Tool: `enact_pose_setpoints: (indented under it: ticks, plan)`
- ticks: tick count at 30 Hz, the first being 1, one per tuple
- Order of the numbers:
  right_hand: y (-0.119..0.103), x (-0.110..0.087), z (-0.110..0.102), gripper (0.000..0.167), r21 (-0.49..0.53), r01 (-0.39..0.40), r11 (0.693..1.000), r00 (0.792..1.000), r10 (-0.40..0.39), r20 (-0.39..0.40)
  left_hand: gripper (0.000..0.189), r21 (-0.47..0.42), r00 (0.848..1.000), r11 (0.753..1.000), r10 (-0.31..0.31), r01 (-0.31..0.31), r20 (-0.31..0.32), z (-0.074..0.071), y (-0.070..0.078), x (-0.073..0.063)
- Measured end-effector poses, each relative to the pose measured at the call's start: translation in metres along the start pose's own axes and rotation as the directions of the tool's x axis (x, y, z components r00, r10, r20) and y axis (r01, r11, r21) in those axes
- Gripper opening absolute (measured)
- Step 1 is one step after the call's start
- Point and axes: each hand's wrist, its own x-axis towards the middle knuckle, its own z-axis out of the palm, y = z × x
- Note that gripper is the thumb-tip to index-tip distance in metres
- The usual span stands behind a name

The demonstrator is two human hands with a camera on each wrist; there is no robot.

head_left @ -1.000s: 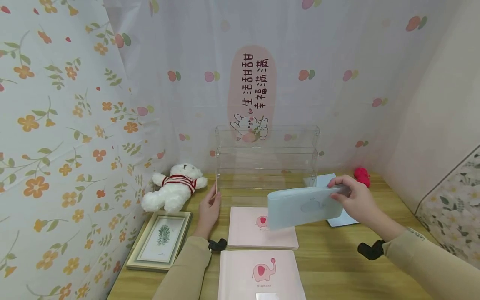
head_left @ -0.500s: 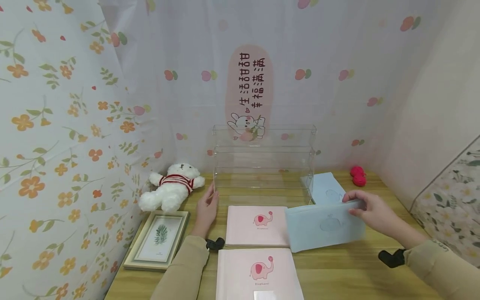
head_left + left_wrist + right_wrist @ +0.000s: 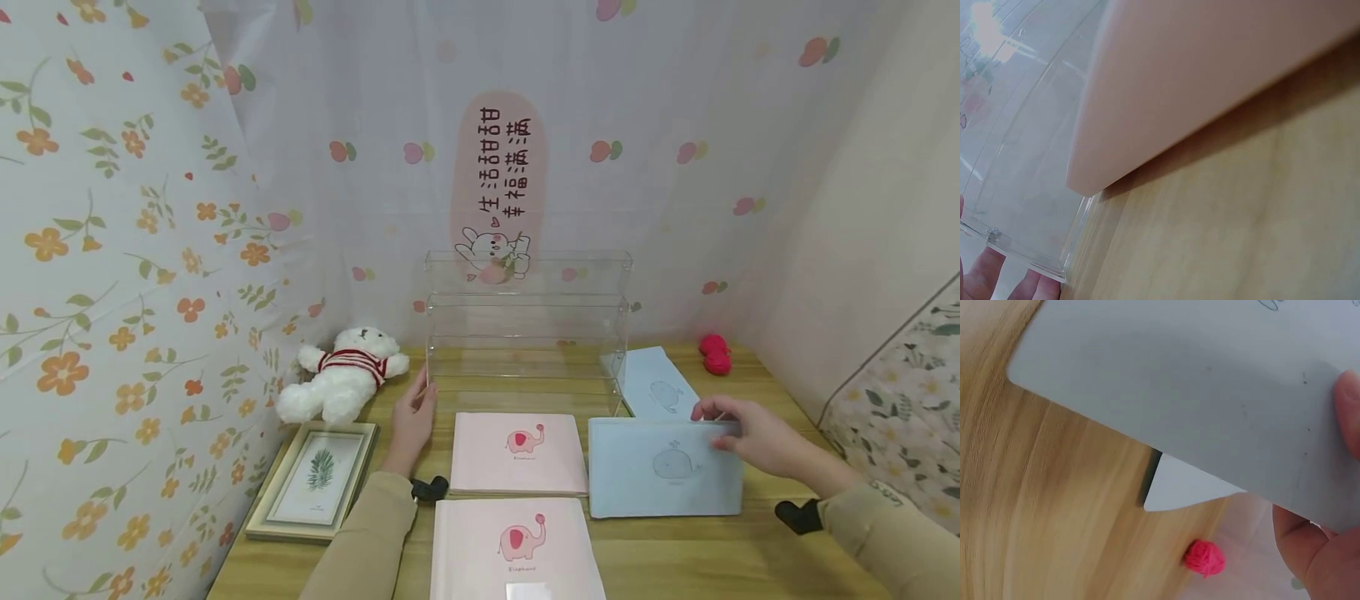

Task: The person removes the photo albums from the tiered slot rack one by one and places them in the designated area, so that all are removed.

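Note:
My right hand [image 3: 757, 437] pinches the upper right edge of a light blue booklet [image 3: 637, 479] with a whale drawn on its cover. This booklet lies close over the table, to the right of a pink elephant booklet [image 3: 487, 467]. In the right wrist view, the thumb is on the face of the blue cover [image 3: 1166, 394]. A second blue whale booklet [image 3: 648, 375] lies behind it, partly covered. My left hand [image 3: 411, 425] grips the left side of a clear acrylic tiered rack [image 3: 528, 336]; in the left wrist view, its fingers [image 3: 984, 275] show behind the clear panel.
Another pink elephant booklet [image 3: 472, 554] lies at the front, below the first. At the left are a white plush bear [image 3: 330, 396] and a framed leaf picture [image 3: 318, 483]. A red yarn-like ball [image 3: 716, 354] sits at the back right. Patterned curtains surround the table.
My right hand has carried the blue booklet right and down, from over the pink booklet to beside it, uncovering the pink one. My left hand stays on the rack.

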Motion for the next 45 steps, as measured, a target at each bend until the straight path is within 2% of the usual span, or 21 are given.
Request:
enact_pose_setpoints:
  ticks: [6, 13, 21, 31, 37, 45]
  plan:
    - [0.005, 0.005, -0.003, 0.039, -0.018, -0.043, 0.999, 0.997, 0.044, 0.070, 0.051, -0.007, 1.000, 1.000, -0.017, 0.017, -0.001, -0.002, 0.003, -0.002]
    - [0.011, 0.006, 0.004, 0.041, -0.060, -0.038, 0.997, 0.989, 0.046, 0.141, 0.050, 0.009, 1.000, 1.000, 0.005, -0.005, -0.007, -0.001, 0.000, 0.000]
    - [0.025, 0.008, 0.027, 0.042, -0.085, -0.102, 0.991, 0.950, 0.122, 0.288, 0.050, -0.030, 1.000, 0.999, 0.023, -0.023, 0.005, -0.001, -0.002, 0.000]
    - [0.036, 0.010, 0.050, 0.042, -0.127, -0.193, 0.973, 0.903, 0.227, 0.364, 0.050, -0.031, 1.000, 0.999, 0.028, -0.027, 0.003, 0.000, -0.003, 0.000]
    - [0.032, 0.011, 0.050, 0.043, -0.151, -0.186, 0.971, 0.902, 0.230, 0.365, 0.050, -0.037, 1.000, 0.999, 0.028, -0.027, 0.003, 0.001, -0.006, 0.000]
    - [0.040, 0.009, 0.052, 0.040, -0.121, -0.167, 0.978, 0.926, 0.198, 0.321, 0.049, -0.050, 0.999, 0.998, 0.031, -0.031, 0.010, 0.000, -0.006, 0.002]
